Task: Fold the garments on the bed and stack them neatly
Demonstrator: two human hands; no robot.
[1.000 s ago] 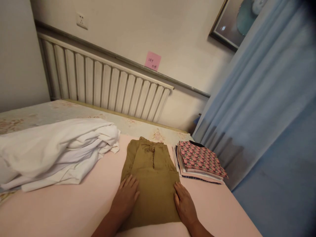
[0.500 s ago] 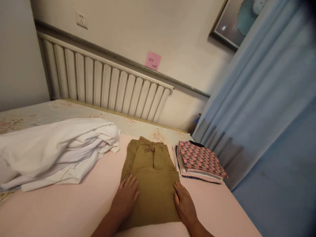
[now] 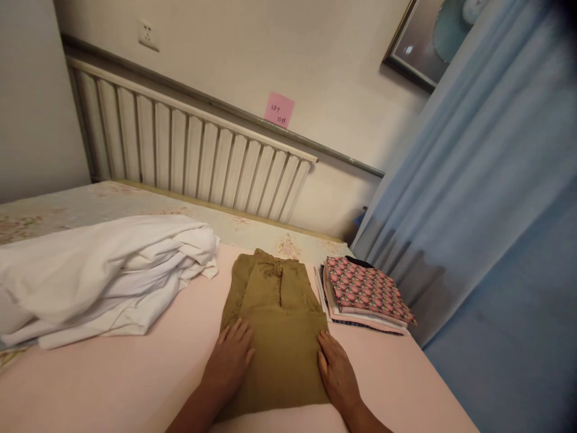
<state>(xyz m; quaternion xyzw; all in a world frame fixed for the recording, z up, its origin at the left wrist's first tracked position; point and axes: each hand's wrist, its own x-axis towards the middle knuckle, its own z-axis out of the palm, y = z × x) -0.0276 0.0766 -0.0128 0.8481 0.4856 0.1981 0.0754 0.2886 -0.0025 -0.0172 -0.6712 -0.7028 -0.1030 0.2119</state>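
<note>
A pair of olive-green trousers [image 3: 283, 355] lies folded on the pink sheet [image 3: 148, 385], its gathered waistband and drawstring toward the wall. My left hand [image 3: 232, 358] rests flat on the left edge of the trousers, fingers stretched out. On the opposite edge, my right hand [image 3: 337, 367] lies with its fingers extended over the cloth. Neither hand grips anything. Just beyond my right hand sits a stack of folded clothes [image 3: 367, 291], topped by a pink-and-dark patterned garment.
A crumpled white cloth [image 3: 103, 276] is heaped on the left of the bed. Behind the bed runs a white radiator [image 3: 193, 144]. A blue curtain [image 3: 478, 156] hangs along the right side. A pink note [image 3: 279, 110] is stuck to the wall above the radiator.
</note>
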